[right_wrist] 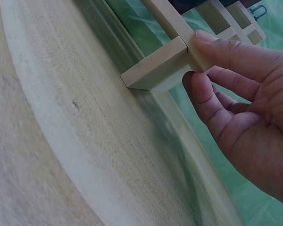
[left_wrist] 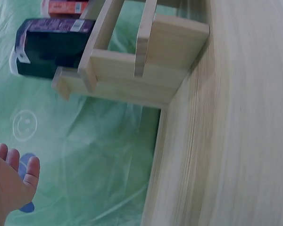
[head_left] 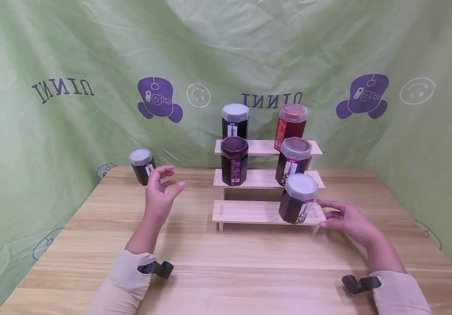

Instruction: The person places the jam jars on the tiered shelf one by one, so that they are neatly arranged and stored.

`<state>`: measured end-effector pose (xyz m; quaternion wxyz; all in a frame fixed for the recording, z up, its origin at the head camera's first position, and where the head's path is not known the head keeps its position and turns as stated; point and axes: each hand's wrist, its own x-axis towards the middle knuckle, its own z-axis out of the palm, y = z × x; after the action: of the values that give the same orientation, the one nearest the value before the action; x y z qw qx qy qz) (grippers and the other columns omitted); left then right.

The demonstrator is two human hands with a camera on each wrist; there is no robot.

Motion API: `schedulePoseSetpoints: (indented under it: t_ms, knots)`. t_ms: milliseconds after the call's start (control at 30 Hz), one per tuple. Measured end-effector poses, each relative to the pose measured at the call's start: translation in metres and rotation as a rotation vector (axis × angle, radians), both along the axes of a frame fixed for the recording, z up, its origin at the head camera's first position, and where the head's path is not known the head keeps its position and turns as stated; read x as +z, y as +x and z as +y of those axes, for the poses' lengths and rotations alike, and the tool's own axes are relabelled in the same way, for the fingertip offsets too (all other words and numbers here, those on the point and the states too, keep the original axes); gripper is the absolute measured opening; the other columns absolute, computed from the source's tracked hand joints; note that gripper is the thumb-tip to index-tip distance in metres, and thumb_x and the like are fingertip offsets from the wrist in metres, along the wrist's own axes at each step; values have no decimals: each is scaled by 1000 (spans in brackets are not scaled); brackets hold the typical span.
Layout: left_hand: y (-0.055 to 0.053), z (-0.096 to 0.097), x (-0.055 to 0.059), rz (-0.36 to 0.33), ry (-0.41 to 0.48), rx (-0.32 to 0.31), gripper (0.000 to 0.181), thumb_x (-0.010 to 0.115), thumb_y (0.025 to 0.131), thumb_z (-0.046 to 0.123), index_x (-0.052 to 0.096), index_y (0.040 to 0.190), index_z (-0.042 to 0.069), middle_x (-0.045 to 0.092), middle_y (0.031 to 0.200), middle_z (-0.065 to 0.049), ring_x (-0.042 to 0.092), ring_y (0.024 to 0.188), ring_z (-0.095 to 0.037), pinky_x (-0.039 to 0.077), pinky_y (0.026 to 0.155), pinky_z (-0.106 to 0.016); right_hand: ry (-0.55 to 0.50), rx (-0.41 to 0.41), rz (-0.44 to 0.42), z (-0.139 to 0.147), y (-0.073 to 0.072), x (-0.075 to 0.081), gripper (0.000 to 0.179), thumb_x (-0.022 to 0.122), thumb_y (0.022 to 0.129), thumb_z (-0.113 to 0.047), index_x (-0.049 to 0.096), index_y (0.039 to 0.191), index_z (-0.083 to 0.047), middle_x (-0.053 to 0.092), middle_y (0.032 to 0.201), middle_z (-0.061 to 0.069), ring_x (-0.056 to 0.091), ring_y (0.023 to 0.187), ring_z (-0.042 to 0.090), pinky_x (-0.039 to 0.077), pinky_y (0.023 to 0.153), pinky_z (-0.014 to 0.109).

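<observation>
A three-tier wooden display stand (head_left: 245,211) stands on the table. My right hand (head_left: 344,222) is at the right end of its lowest step; in the right wrist view, thumb and fingers pinch the board's corner (right_wrist: 198,59). Close to that hand, a white-lidded dark jar (head_left: 298,203) rests on the lowest step. My left hand (head_left: 160,192) is raised, its fingers loosely bent around nothing. Just behind it, a white-lidded jar (head_left: 141,167) stands at the table's back left, partly overlapped by the fingers. The left wrist view shows only part of the left hand (left_wrist: 12,183).
The middle step carries a dark-lidded jar (head_left: 234,162) and a jar with a translucent lid (head_left: 293,162). On the top step stand a white-lidded jar (head_left: 235,120) and a red jar (head_left: 291,124). A green printed curtain (head_left: 210,48) hangs behind the wooden table (head_left: 249,271).
</observation>
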<state>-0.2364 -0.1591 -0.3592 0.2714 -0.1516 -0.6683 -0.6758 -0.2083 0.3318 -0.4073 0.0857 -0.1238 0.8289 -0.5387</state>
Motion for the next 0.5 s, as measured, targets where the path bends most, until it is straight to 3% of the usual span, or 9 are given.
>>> schedulePoseSetpoints:
  t_ms: [233, 500]
  knots:
    - [-2, -16, 0, -23, 89, 12, 52, 63, 80, -17, 40, 127, -13, 50, 121, -5, 47, 114, -19, 46, 91, -25, -7, -2, 6, -1, 0, 0, 73, 75, 83, -6, 35, 143, 12, 56, 123, 30, 64, 97, 11, 55, 82, 25]
    - [-5, -36, 2, -87, 64, 81, 59, 62, 84, -14, 37, 136, -9, 47, 130, -2, 44, 122, -19, 44, 94, -21, -9, 0, 1, 0, 0, -1, 74, 75, 83, -7, 35, 143, 11, 52, 127, 33, 63, 99, 13, 55, 83, 26]
